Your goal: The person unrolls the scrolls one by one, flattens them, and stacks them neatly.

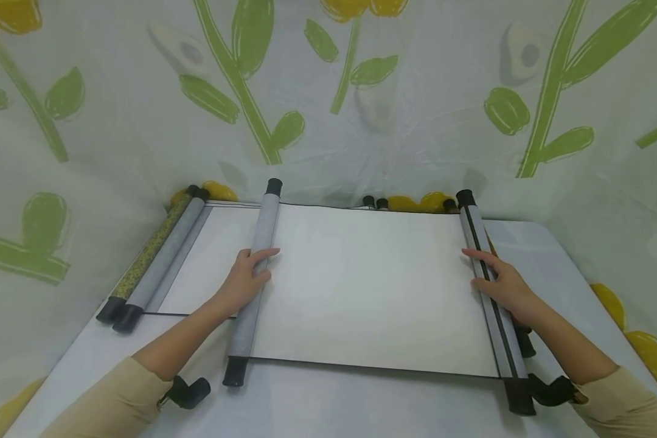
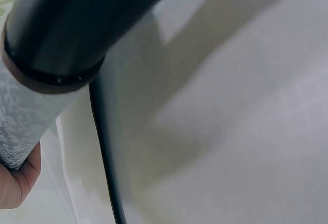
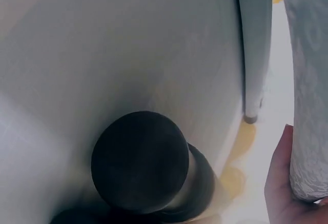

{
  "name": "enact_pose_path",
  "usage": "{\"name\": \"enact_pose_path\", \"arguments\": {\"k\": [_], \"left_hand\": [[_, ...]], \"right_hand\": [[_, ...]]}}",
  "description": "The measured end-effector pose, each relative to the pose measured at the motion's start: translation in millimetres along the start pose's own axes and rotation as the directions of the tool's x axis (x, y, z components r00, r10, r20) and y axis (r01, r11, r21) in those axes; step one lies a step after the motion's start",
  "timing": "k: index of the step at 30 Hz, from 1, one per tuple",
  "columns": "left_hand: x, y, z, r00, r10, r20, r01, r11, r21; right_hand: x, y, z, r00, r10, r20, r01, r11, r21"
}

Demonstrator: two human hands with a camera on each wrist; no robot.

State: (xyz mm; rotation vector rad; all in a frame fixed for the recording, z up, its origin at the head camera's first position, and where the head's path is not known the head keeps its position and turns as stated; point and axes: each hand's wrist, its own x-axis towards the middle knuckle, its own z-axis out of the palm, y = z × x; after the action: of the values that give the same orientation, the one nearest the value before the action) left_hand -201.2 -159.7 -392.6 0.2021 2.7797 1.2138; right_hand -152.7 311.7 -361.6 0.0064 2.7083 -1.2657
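Note:
A blank white scroll (image 1: 372,286) is spread between my two hands in the head view, with a grey roll ending in black caps at each side. My left hand (image 1: 243,280) grips the left roll (image 1: 246,325), index finger and thumb over its top. My right hand (image 1: 500,289) grips the right roll (image 1: 509,356), which has a dark stripe along it. Close up, the left wrist view shows the left roll's patterned grey covering (image 2: 23,111) and a black cap (image 2: 59,34). In the right wrist view, my fingers (image 3: 279,162) curl against a grey roll (image 3: 312,90).
Another white scroll (image 1: 197,261) lies under the left part, its grey roll (image 1: 166,261) beside a yellow-green patterned roll (image 1: 152,249). Black caps (image 1: 382,204) show at the back edge. The white table (image 1: 334,401) meets a flower-printed curtain (image 1: 394,140) behind.

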Motion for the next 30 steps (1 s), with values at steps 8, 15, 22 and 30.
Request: {"name": "enact_pose_path", "arguments": {"k": [8,15,22,30], "left_hand": [[3.3,-2.5,-3.1,0.999,-0.016,0.031,0.016,1.000,0.011],[6.4,-5.2,-9.7,0.999,0.007,0.050,-0.009,0.999,0.041],[8.7,-14.6,-21.1,0.998,0.036,0.050,-0.040,0.996,0.079],[11.5,-19.1,-29.1,0.998,0.041,0.044,-0.046,0.991,0.127]], "right_hand": [[0.6,0.9,0.2,1.000,0.025,-0.019,-0.026,0.999,-0.040],[-0.5,2.2,-0.2,1.000,0.020,-0.014,-0.020,0.999,-0.033],[-0.5,7.0,-1.7,0.998,-0.061,0.024,0.061,0.998,0.021],[1.1,7.5,-2.6,0.999,-0.037,0.008,0.037,0.999,-0.016]]}}
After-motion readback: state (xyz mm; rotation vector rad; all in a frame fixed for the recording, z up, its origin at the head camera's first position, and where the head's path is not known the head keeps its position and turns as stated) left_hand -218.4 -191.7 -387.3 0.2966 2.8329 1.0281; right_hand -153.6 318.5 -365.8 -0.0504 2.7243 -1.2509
